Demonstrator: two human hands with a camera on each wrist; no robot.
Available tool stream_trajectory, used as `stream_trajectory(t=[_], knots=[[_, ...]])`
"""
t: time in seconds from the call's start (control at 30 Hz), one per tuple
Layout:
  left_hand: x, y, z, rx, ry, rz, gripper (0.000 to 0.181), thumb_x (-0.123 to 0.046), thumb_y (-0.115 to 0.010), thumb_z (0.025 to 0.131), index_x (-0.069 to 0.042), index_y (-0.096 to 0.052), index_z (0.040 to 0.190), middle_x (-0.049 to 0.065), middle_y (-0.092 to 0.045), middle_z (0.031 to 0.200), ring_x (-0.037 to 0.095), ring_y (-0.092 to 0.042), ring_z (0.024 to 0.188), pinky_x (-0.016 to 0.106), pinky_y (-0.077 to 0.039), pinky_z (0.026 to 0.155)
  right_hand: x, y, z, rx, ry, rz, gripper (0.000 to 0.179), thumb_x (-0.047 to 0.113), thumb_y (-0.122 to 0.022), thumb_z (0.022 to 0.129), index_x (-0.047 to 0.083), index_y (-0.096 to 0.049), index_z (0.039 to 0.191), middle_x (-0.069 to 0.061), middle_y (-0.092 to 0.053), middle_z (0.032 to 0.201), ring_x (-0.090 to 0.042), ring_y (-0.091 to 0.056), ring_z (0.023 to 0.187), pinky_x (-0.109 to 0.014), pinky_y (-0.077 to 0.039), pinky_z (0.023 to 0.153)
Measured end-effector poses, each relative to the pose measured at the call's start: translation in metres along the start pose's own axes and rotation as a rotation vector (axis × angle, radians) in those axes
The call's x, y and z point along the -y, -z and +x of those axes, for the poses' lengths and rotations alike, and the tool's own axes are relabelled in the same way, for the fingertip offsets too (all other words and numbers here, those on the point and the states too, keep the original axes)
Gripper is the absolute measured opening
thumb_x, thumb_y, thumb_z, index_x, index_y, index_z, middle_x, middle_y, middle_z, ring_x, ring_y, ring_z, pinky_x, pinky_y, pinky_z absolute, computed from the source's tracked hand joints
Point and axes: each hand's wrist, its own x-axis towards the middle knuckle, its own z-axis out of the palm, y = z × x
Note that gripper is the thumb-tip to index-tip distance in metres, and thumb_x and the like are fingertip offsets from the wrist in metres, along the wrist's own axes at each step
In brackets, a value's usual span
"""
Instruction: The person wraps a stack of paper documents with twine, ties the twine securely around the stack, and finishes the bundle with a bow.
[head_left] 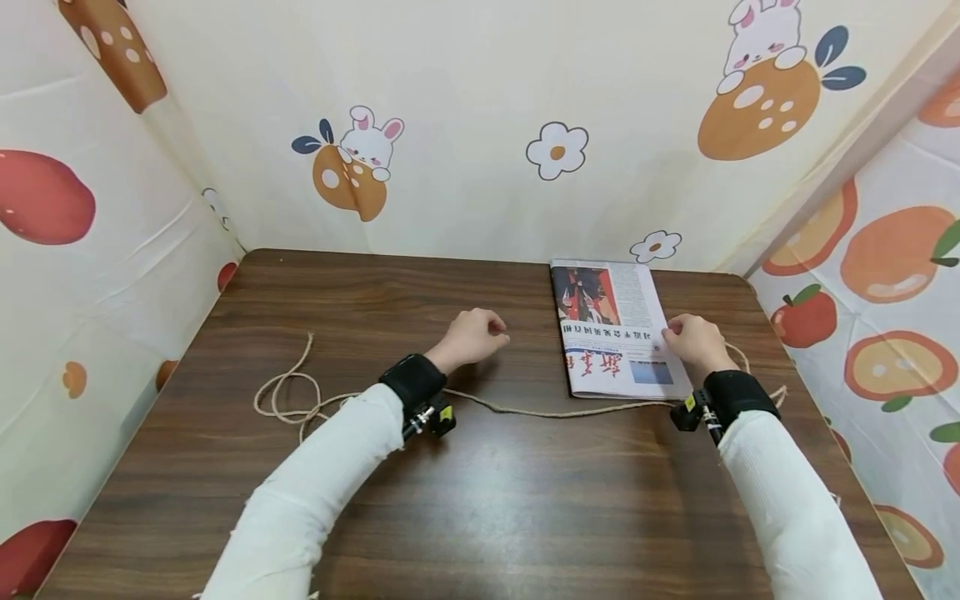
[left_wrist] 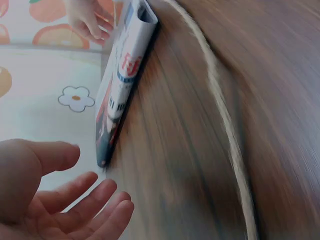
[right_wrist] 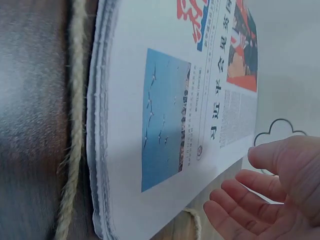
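Observation:
A folded newspaper [head_left: 637,287] lies flat toward the back right of the brown table, with several layers showing at its edge in the right wrist view. My right hand [head_left: 697,343] is at the newspaper's right edge. In the right wrist view that hand [right_wrist: 265,185] has its thumb and fingers spread apart, close by the paper's side. My left hand [head_left: 468,337] hovers left of the newspaper, holding nothing; its fingers [left_wrist: 107,195] are loosely bent in the left wrist view. A beige rope [head_left: 525,412] runs across the table in front of the newspaper.
The rope's left end [head_left: 288,396] lies in loose loops, and its right part [head_left: 738,358] shows beyond my right hand. The wooden table [head_left: 480,517] meets a printed cloth wall [head_left: 465,108] at the back, with more printed cloth at both sides.

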Motion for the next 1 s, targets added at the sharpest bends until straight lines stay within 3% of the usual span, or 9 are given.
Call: stream_trajectory(t=[0.3,0.53,0.87,1.0], knots=[[-0.023,-0.029,0.027,-0.023,0.055,-0.034,0.023,-0.02,-0.063,0.086,-0.006,-0.069,0.102,0.007,-0.068,0.102,0.021,-0.062,0.094,0.032,-0.047,0.08,-0.006,-0.003,0.007,0.022,-0.058,-0.012,0.042,0.018,-0.044,0.092,-0.016,-0.052,0.114,-0.033,-0.055,0.111,-0.044,-0.053,0.097,-0.052,-0.041,0.083],[-0.036,-0.038,0.042,-0.026,0.091,-0.034,0.023,-0.021,-0.062,0.086,-0.007,-0.069,0.104,0.006,-0.067,0.106,0.021,-0.061,0.097,0.034,-0.046,0.083,-0.014,-0.003,0.007,0.019,-0.072,-0.048,0.042,0.018,-0.045,0.09,-0.016,-0.055,0.112,-0.034,-0.056,0.109,-0.047,-0.054,0.095,-0.053,-0.042,0.081],[-0.041,-0.054,0.069,-0.014,0.162,-0.064,0.025,-0.023,-0.063,0.086,-0.007,-0.068,0.105,0.006,-0.066,0.108,0.021,-0.06,0.097,0.032,-0.046,0.082,-0.019,-0.002,0.012,0.032,-0.099,-0.052,0.04,0.018,-0.045,0.09,-0.015,-0.056,0.11,-0.034,-0.056,0.11,-0.048,-0.052,0.098,-0.055,-0.041,0.083],[-0.041,-0.059,0.077,-0.017,0.178,-0.096,0.024,-0.022,-0.064,0.085,-0.006,-0.069,0.103,0.007,-0.068,0.1,0.019,-0.065,0.085,0.029,-0.048,0.077,-0.012,-0.002,0.015,0.072,-0.095,-0.048,0.041,0.019,-0.045,0.091,-0.015,-0.057,0.111,-0.033,-0.057,0.11,-0.046,-0.053,0.097,-0.053,-0.041,0.083]])
